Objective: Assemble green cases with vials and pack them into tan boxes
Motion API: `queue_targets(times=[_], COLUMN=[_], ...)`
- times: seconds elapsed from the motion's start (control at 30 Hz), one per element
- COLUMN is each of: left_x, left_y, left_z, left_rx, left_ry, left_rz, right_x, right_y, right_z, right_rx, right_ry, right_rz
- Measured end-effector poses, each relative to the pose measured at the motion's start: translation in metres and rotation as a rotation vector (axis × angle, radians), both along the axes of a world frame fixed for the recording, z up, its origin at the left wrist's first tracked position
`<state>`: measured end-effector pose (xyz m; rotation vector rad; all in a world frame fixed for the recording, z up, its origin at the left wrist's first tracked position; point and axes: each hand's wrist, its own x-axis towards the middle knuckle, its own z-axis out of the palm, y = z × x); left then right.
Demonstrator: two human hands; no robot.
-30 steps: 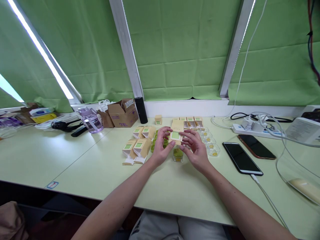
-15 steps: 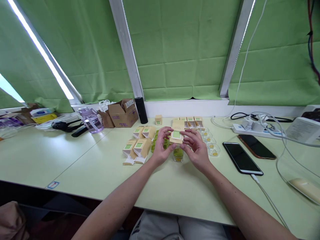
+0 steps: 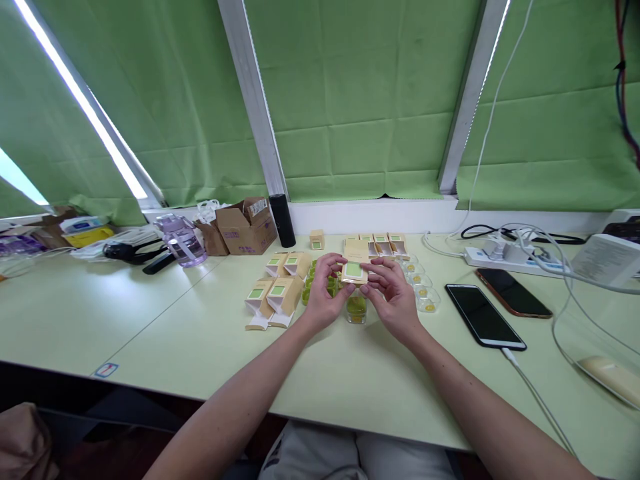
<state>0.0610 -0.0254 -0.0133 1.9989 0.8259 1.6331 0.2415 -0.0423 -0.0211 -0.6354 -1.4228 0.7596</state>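
Observation:
Between my two hands is a small cream carton (image 3: 355,271) with a green square on its face. My left hand (image 3: 325,291) grips its left side, fingers closed on it. On the opposite edge, my right hand (image 3: 395,293) is closed on it too. Just below the carton stands a small clear container (image 3: 356,310) with something green inside, on the table. Behind my left hand, several green pieces (image 3: 306,293) in clear packaging are partly hidden. Beyond my right hand lie clear plastic cups (image 3: 423,291) with yellow spots.
Several open cartons (image 3: 284,293) stand left of my hands, more cartons (image 3: 381,245) behind. One small box (image 3: 317,239) sits apart near the wall. Two phones (image 3: 486,315) and a power strip (image 3: 510,261) with cables lie right. A cardboard box (image 3: 246,230) and purple bottle (image 3: 183,241) stand left.
The carton in my hands has tilted slightly, so its lower edge shows less. Both hands stay almost in place, and nothing else has visibly moved.

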Motion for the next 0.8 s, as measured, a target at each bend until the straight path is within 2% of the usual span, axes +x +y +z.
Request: queue_targets(times=[0.8], left_x=[0.0012], left_y=[0.0000], left_z=[0.0007], left_rx=[0.084], left_ry=[0.068], left_rz=[0.107], right_x=[-0.0015], right_y=[0.0037], right_z=[-0.0024], right_rx=[-0.042], right_ry=[-0.003], right_rz=[0.026])
